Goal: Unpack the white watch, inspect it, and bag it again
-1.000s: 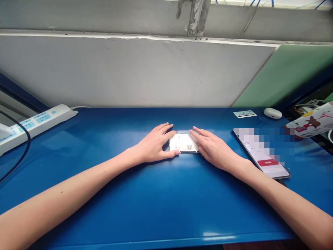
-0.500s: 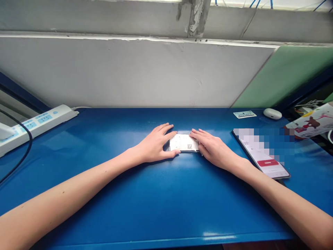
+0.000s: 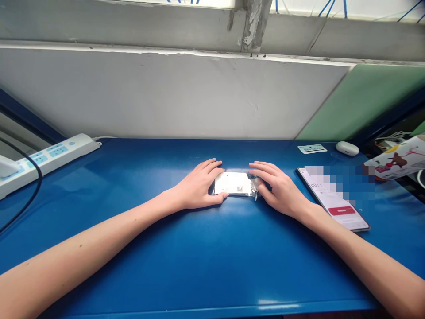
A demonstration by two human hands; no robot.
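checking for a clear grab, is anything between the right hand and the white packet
Nothing visible stands between the right hand and the white packet. Its crinkled clear end lies beside the fingers, though contact is hard to tell. The left hand is at the opposite end.

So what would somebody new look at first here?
Probably the flat white packet with clear plastic at one end, lying between the person's bare left hand and bare right hand. Next, perhaps, the glossy blue table beneath, and the dark-edged phone with a red on-screen button to the right.
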